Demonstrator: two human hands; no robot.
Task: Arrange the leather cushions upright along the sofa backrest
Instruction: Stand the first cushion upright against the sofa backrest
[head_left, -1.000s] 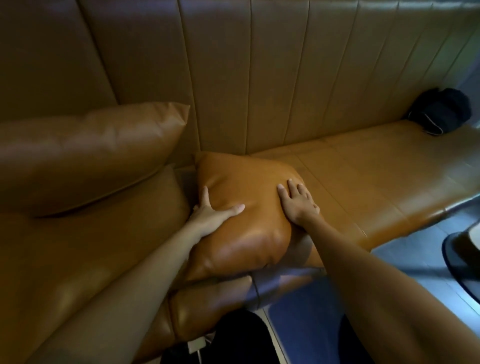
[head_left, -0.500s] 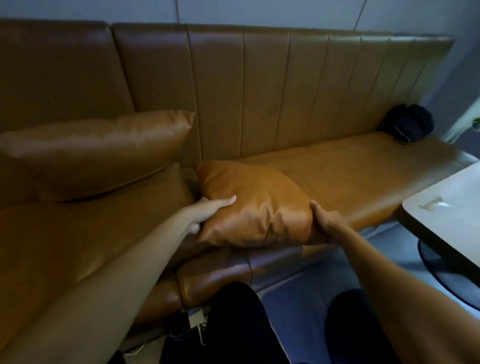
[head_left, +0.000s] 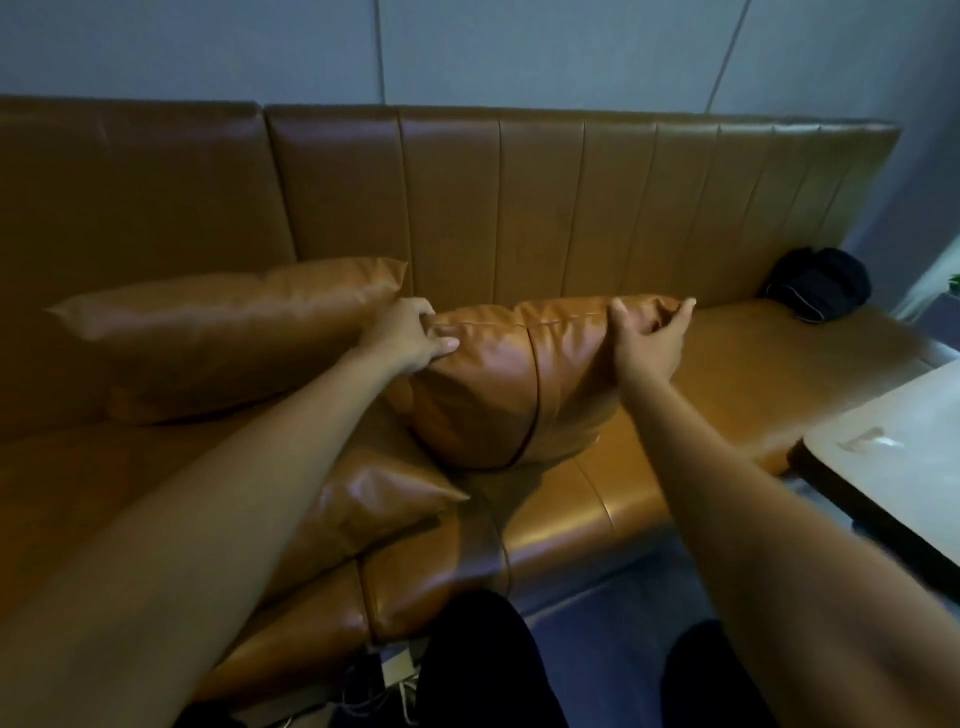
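A long tan leather sofa (head_left: 727, 405) runs along a grey panelled wall, its channelled backrest (head_left: 545, 208) rising behind the seat. The left hand (head_left: 410, 338) is clamped on the upper left corner of the middle cushion (head_left: 498, 395), thumb in front and fingers curled over the top edge. The right hand (head_left: 649, 343) pinches the upper right corner, fingers over the top and thumb spread wide. Both hands hold the same cushion, one at each end of its top edge, with the cushion's long axis running left to right, parallel to the backrest. It stands roughly on its lower edge on the seat, tipped forward toward the person; whether its top already touches the backrest is hard to tell from this angle. The backrest lies straight ahead of both hands, so the coming move looks like a short push away. To the left, a second cushion (head_left: 234, 332) leans against the backrest, its right corner just beside the left hand. A third cushion (head_left: 379, 504) lies flat near the seat's front edge, under the left forearm. To the right the seat is open as far as a dark bundle (head_left: 815, 283), and a pale worktop (head_left: 893, 457) stands near the seat's front edge.
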